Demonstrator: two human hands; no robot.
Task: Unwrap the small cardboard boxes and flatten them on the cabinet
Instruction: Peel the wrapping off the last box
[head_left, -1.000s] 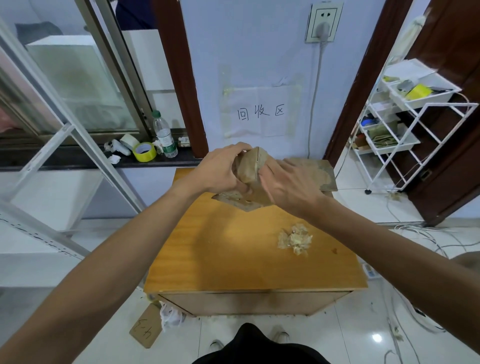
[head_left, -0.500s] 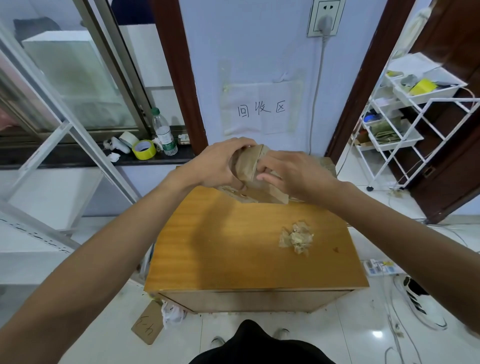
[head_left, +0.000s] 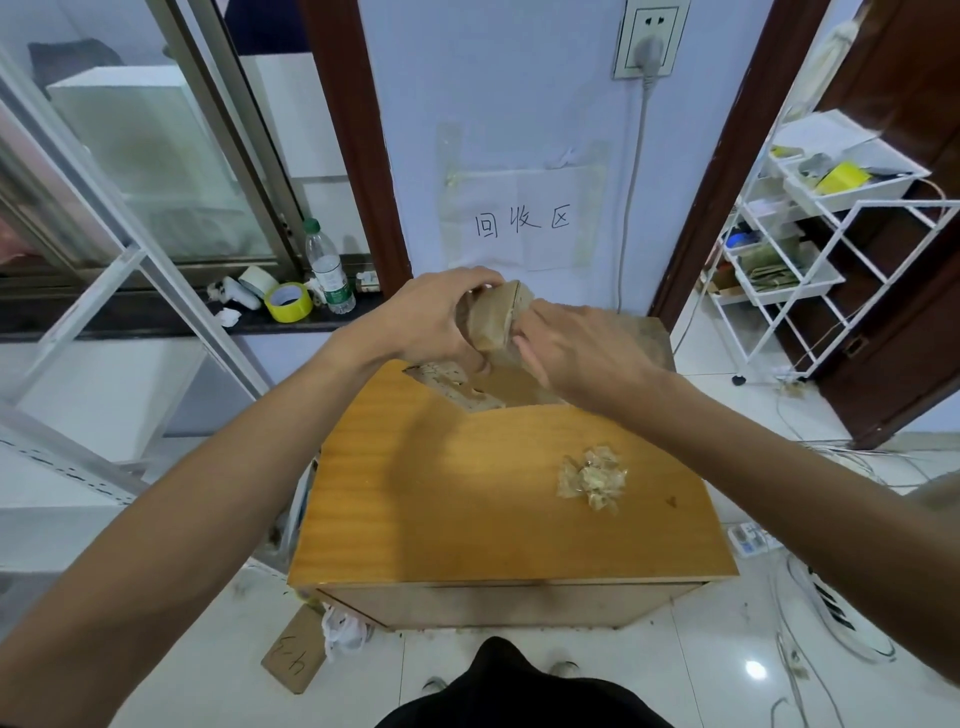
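Head view: my left hand (head_left: 431, 322) grips the small cardboard box (head_left: 496, 317) above the 12 o'clock edge of the surface (head_left: 467, 499), steadying it so my right hand (head_left: 582, 358), pinching its side, can likely peel the wrapping.

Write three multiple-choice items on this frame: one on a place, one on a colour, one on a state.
1. Where on the cabinet is the tape wad?
A. back left corner
B. front left corner
C. right of middle

2. The tape roll on the sill is:
A. red
B. yellow
C. blue

3. The box is:
A. held up between both hands
B. flat on the cabinet
C. on the sill

Answers:
1 C: the wad lies on the right half of the top.
2 B: its rim is yellow.
3 A: the left hand and right hand grip it above the cabinet.
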